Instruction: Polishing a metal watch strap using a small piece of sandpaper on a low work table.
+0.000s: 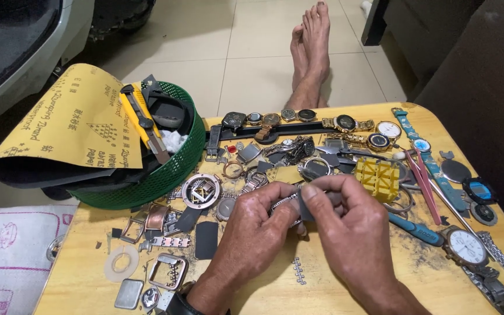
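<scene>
Both hands meet over mid-surface. Left hand pinches a metal watch bracelet; right hand closes on a small dark abrasive strip laid against it. Judged: rubbing a link. Next calls for steady, short strokes, firm pinch.

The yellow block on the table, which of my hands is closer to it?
Right. Your right hand sits just below and left of the yellow block; your left hand is farther left, beyond the right hand.
</scene>
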